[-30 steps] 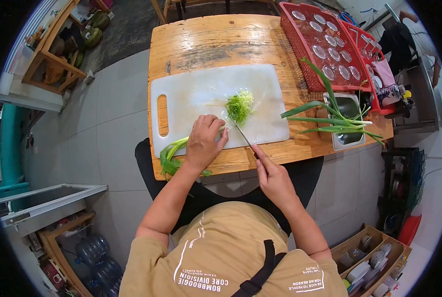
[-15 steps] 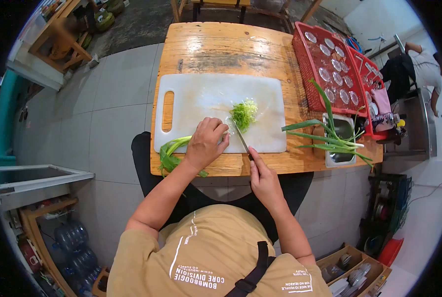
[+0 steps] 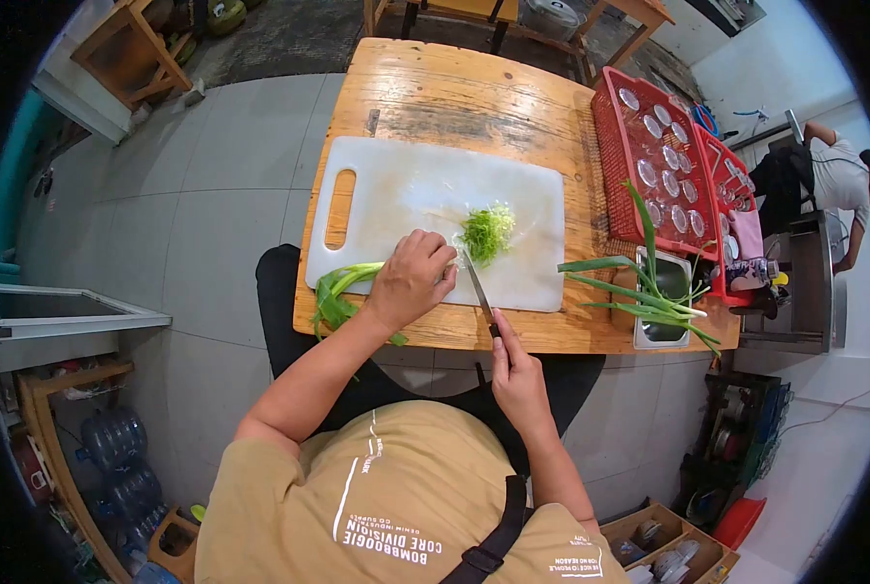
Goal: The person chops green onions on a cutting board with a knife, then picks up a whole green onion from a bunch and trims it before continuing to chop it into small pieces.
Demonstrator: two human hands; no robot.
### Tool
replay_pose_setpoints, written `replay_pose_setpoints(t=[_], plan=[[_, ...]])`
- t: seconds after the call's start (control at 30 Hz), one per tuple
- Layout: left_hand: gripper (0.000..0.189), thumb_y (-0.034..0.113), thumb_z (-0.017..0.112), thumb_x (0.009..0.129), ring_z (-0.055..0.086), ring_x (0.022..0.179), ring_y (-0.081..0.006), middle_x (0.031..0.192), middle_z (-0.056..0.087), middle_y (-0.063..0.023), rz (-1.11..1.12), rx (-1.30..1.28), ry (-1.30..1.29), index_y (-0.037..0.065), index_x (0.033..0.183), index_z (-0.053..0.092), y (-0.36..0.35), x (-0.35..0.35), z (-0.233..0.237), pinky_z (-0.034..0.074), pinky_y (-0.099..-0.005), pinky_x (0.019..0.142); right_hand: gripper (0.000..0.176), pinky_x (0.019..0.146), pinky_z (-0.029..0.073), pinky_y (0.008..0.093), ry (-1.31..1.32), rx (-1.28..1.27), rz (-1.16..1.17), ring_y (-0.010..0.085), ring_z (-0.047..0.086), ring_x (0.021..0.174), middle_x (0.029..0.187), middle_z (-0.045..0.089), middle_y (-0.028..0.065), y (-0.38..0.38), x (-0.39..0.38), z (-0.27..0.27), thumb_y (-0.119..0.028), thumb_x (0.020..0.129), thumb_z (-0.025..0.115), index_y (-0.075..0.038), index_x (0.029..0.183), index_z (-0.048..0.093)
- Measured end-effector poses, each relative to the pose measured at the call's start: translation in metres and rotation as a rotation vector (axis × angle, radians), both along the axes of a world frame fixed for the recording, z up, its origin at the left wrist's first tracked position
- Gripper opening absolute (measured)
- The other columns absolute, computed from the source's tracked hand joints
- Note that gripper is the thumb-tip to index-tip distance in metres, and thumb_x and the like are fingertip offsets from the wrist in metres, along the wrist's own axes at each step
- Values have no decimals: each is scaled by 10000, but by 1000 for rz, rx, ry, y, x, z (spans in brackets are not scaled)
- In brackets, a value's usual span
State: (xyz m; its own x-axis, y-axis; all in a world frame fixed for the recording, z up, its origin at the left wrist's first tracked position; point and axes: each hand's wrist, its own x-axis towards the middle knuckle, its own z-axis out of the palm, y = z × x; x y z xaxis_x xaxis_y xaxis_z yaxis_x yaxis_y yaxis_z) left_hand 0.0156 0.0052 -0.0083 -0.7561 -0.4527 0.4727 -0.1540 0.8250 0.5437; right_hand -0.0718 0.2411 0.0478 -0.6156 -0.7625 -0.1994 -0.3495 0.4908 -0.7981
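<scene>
A white cutting board [image 3: 386, 204] lies on the wooden table. My left hand [image 3: 413, 280] presses down on a bunch of green onions [image 3: 333, 292], whose leafy end hangs past the board's lower left edge. In my right hand [image 3: 520, 375] is a knife [image 3: 479, 290], its blade slanting up-left to just beside my left fingertips. Right of the blade tip sits a small pile of chopped green onion [image 3: 486, 232]. More whole green onions [image 3: 654, 297] rest across a metal container [image 3: 662, 333] at the table's right side.
Red plastic baskets [image 3: 622, 185] with several glasses stand along the table's right edge. Beyond them, another person [image 3: 839, 175] leans by a metal counter [image 3: 813, 292]. Water bottles [image 3: 113, 438] stand at lower left, and a wooden box [image 3: 693, 550] is at lower right.
The whole view has turned and shifted slightly. Both hands keep nearly the same place on the board, with the knife still beside my left fingertips. The other person's arm has shifted a little.
</scene>
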Motion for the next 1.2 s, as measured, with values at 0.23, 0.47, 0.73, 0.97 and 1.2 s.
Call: replay_pose_setpoints(t=[0.23,0.47,0.73,0.97,1.2], plan=[[217,105,814,913,651,1082,-346,1110,671,-122,-7,-3,-7,49,1094,708,0,0,0,552,-463,977,521,736,586,502,217,-37,32,494,752,845,908,733,308,-16,-1,-12,-140,1150,602,-194,1667,557],[261,105,804,925,646,1086,-367,1115,668,-143,-7,-18,-11,33,1133,665,1,0,0,546,-479,980,493,766,578,523,67,71,72,497,746,855,948,740,322,-21,-15,24,-149,1156,593,-175,1647,568],[282,103,807,916,646,1085,-382,1110,667,-153,20,-33,19,27,1140,654,1,0,-2,542,-485,980,485,752,561,574,295,-4,119,509,730,830,932,743,311,-35,-15,-7,-181,1152,600,-160,1637,575],[295,94,806,915,650,1088,-380,1111,669,-153,5,-38,10,27,1160,656,-1,-2,-3,542,-483,977,510,727,557,562,156,16,69,502,730,797,888,722,324,-17,-11,2,-169,1155,591,-197,1663,557],[292,46,785,925,635,1117,-385,1135,661,-163,-26,16,-35,25,1185,652,-6,1,5,523,-490,1002,508,723,565,527,21,18,62,483,735,772,885,718,324,-2,-3,4,-166,1163,583,-205,1669,552]])
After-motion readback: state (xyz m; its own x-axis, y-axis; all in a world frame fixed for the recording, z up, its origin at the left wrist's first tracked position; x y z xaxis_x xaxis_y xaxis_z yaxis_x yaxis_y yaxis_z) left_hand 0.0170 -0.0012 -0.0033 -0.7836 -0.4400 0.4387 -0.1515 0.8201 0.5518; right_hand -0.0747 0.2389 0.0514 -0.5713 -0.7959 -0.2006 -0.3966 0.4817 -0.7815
